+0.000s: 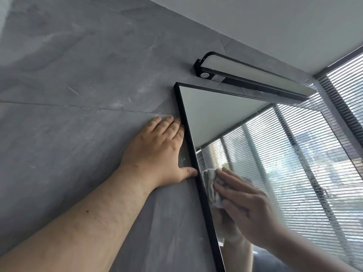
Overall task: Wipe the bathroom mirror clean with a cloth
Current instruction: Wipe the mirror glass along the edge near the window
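A black-framed mirror (222, 114) hangs on a grey tiled wall and reflects window blinds. My right hand (247, 205) lies flat with straight fingers on a pale crumpled cloth (211, 189), pressing it against the glass near the mirror's left edge. Part of the cloth is hidden under my fingers. My left hand (159, 152) rests open and flat on the wall, its fingers and thumb touching the outside of the mirror's left frame. The glass to the right of the cloth looks wet and streaky.
A black bar lamp (253, 77) is mounted just above the mirror's top edge. A window with horizontal blinds (345, 91) stands at the right. The grey tiled wall (78, 95) fills the left side, under a white ceiling.
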Demonstrator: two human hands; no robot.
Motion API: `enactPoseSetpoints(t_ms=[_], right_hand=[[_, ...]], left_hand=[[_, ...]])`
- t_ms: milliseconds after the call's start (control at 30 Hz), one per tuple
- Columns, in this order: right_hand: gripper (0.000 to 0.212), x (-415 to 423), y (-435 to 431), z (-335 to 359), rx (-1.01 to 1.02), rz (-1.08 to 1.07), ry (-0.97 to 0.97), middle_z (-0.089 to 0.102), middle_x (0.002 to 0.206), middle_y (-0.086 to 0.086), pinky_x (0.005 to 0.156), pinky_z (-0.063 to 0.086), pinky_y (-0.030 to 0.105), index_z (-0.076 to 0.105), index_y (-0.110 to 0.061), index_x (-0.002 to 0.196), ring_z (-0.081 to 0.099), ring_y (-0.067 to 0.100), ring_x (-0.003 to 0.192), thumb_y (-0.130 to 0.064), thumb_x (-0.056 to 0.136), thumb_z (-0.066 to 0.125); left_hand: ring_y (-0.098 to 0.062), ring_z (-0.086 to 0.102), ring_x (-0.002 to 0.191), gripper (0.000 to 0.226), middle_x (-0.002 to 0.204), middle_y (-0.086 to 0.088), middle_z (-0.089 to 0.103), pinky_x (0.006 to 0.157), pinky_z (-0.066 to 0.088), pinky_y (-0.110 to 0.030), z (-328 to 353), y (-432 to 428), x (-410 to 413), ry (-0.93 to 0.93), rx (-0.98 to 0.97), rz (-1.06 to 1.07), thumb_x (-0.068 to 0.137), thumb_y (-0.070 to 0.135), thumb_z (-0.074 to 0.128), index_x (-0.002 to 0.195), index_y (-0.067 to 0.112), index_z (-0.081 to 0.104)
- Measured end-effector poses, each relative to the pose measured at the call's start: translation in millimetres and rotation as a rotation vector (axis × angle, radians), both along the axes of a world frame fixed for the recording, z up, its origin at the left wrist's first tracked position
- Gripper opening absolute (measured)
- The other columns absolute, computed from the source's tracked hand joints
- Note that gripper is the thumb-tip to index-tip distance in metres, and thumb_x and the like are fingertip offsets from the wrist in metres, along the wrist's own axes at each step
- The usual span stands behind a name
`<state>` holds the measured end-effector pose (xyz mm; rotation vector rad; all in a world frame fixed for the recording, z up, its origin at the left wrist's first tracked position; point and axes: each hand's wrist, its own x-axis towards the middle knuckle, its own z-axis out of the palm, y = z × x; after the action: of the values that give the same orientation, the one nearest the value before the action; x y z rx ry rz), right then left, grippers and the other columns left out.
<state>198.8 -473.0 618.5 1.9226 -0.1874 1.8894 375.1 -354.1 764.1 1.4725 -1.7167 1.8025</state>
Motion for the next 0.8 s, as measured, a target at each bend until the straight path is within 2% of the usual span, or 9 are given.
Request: enactPoseSetpoints(t_ms=[67, 133, 200, 300, 400, 467, 600, 700, 800], right_hand=[[0.030, 11.0, -2.3, 3.9, -0.076, 0.019, -0.103, 0.066, 0.127, 0.006, 0.100, 0.051, 0.046, 0.070, -0.015, 0.113, 0.061, 0.024, 0.124, -0.037, 0.099, 0.053], [0.045, 17.8, 0.5, 22.2, -0.123, 0.029, -0.195, 0.070, 0.116, 0.013, 0.097, 0.053, 0.042, 0.076, -0.008, 0.102, 0.064, 0.027, 0.115, -0.042, 0.103, 0.046], [0.042, 13.8, 2.1, 50.1, -0.131, -0.120, -0.212, 0.070, 0.115, 0.004, 0.097, 0.050, 0.037, 0.078, -0.010, 0.100, 0.060, 0.021, 0.111, -0.037, 0.102, 0.047], [0.030, 3.1, 6.8, 99.1, 0.024, -0.256, -0.234, 0.068, 0.118, -0.007, 0.094, 0.042, 0.037, 0.078, -0.021, 0.107, 0.050, 0.019, 0.105, -0.031, 0.094, 0.053], [0.025, 5.8, 15.1, 147.0, 0.193, -0.141, -0.223, 0.065, 0.120, -0.012, 0.092, 0.031, 0.017, 0.075, -0.025, 0.113, 0.045, 0.010, 0.106, -0.017, 0.092, 0.065], [0.027, 10.5, 18.6, 168.9, 0.245, -0.032, -0.244, 0.066, 0.118, -0.010, 0.100, 0.039, 0.023, 0.076, -0.022, 0.112, 0.054, 0.013, 0.111, -0.011, 0.088, 0.067], [0.032, 12.4, 25.1, 165.4, 0.258, 0.106, -0.246, 0.069, 0.114, -0.010, 0.102, 0.048, 0.034, 0.076, -0.020, 0.110, 0.062, 0.011, 0.110, -0.004, 0.083, 0.069], [0.030, 6.5, 21.9, 144.5, 0.227, 0.029, -0.140, 0.062, 0.112, -0.026, 0.105, 0.044, 0.028, 0.076, -0.023, 0.111, 0.057, 0.006, 0.115, -0.008, 0.084, 0.072], [0.026, 8.4, 19.9, 110.9, 0.155, 0.009, -0.103, 0.053, 0.108, -0.040, 0.100, 0.035, 0.008, 0.078, -0.023, 0.107, 0.048, -0.007, 0.110, -0.022, 0.081, 0.070]], left_hand=[[-0.018, -0.003, 0.152, 0.114, 0.166, -0.005, 0.004, 0.123, -0.003, -0.041, 1.0, -0.6, 0.0, -0.005, 0.001, 0.006, 0.074, 0.089, 0.028, 0.156, 0.012, 0.007], [-0.018, -0.003, 0.152, 0.114, 0.166, -0.005, 0.004, 0.123, -0.003, -0.041, 1.4, -0.5, 0.6, -0.004, 0.001, 0.005, 0.074, 0.089, 0.028, 0.156, 0.012, 0.007], [-0.018, -0.005, 0.152, 0.114, 0.166, -0.004, 0.002, 0.123, -0.004, -0.041, 1.2, 0.4, 0.9, 0.000, 0.003, 0.000, 0.074, 0.089, 0.027, 0.157, 0.013, 0.006], [-0.018, -0.006, 0.152, 0.113, 0.166, -0.004, 0.000, 0.123, -0.004, -0.041, 0.9, 1.4, 0.5, -0.002, 0.004, 0.001, 0.075, 0.089, 0.025, 0.157, 0.013, 0.004], [-0.018, -0.006, 0.152, 0.113, 0.166, -0.004, -0.001, 0.123, -0.004, -0.041, 0.9, 2.0, -0.3, -0.010, 0.005, 0.014, 0.075, 0.088, 0.023, 0.157, 0.012, 0.003], [-0.019, -0.004, 0.152, 0.113, 0.166, -0.004, 0.001, 0.123, -0.003, -0.041, 0.9, 1.9, -0.1, -0.014, -0.003, 0.017, 0.073, 0.087, 0.020, 0.157, 0.012, 0.004], [-0.018, -0.004, 0.152, 0.113, 0.166, -0.004, 0.001, 0.123, -0.003, -0.041, 0.3, 0.9, 0.9, -0.019, -0.007, 0.012, 0.075, 0.088, 0.023, 0.157, 0.012, 0.004], [-0.019, -0.007, 0.152, 0.112, 0.166, -0.004, -0.002, 0.123, -0.004, -0.041, 0.5, -0.4, 1.2, -0.022, -0.008, 0.020, 0.076, 0.088, 0.021, 0.157, 0.013, 0.002], [-0.019, -0.006, 0.152, 0.113, 0.166, -0.005, -0.001, 0.123, -0.004, -0.041, 0.8, -0.9, 1.4, -0.013, -0.007, 0.016, 0.076, 0.089, 0.023, 0.156, 0.013, 0.003]])
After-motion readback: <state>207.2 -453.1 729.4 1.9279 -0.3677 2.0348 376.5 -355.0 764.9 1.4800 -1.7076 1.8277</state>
